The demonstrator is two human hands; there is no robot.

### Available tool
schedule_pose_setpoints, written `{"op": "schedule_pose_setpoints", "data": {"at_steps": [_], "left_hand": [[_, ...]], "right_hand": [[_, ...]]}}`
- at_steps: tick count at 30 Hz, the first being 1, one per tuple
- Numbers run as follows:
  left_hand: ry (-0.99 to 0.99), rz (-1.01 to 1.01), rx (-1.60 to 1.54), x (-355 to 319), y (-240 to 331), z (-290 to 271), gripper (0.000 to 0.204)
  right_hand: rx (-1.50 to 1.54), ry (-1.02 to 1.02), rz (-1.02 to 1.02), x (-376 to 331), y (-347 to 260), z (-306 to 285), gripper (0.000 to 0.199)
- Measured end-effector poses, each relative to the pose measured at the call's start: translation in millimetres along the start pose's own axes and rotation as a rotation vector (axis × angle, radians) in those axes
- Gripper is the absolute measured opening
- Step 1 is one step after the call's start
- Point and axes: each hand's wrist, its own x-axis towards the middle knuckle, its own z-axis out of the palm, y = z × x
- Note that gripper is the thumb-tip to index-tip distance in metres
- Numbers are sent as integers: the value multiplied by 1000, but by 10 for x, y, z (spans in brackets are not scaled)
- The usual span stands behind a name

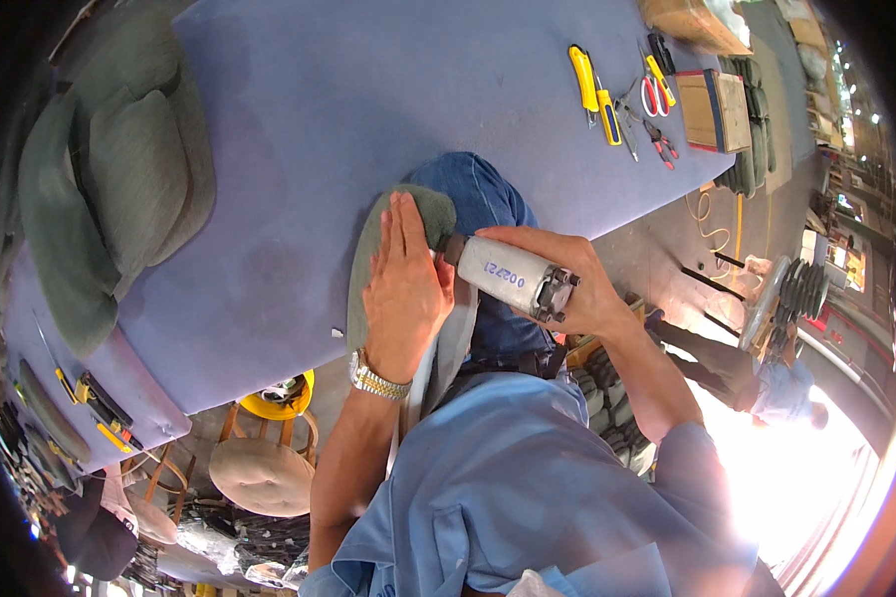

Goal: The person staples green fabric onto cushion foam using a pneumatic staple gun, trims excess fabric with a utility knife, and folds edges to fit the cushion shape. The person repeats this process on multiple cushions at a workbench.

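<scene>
head view: the left grip [408, 294], wearing a silver-and-gold metal wristwatch [378, 376], lies flat, its fingers straight and side by side, pressed down on a curved grey-green fabric-covered pad [430, 207] rather than pinching it. that pad is at the near edge of the wide blue-violet tabletop [299, 119], right in front of the person's body and against a leg in blue denim [473, 184]; whether tabletop or leg carries its weight, i cannot tell. the right grip [577, 284] is closed around a grey cylindrical power tool [503, 271] with a dark nose, which points left and meets the right side of the pad beside the left fingers; whether the tip touches the cloth is hidden. toward the right end of the tabletop lie a yellow utility knife [583, 78], a yellow-and-black screwdriver [608, 114], scissors with red-and-white handles [651, 97] and red-handled pliers [660, 144], with a brown cardboard box [702, 111] at the right edge. larger grey-green cushions [134, 169] are piled along the left edge, and a tiny pale scrap [337, 332] sits by the near edge, beyond which a round beige tufted stool [263, 478] stands on the floor.
</scene>
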Motion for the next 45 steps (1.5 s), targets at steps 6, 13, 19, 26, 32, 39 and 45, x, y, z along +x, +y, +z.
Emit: {"op": "schedule_pose_setpoints", "data": {"at_steps": [6,13,19,26,32,39,45], "left_hand": [[34,15,30,50,1,13,89],[-5,-23,49,103,8,-12,91],[-5,-48,20,123,22,-53,92],[-20,59,-107,77,-79,-190,90],[4,1,-51,28,-32,-118,89],[-15,-52,19,10,50,-128,88],[-8,-49,-12,23,18,-130,89]], "right_hand": [[98,-49,18,122,64,2,68],[112,-78,97,272,17,20,75],[143,-58,30,282,174,49,71],[24,-2,-149,233,146,28,71],[0,14,-137,63,93,50,78],[13,-56,-111,110,91,52,80],[-5,-49,-140,196,56,68,80]]}}
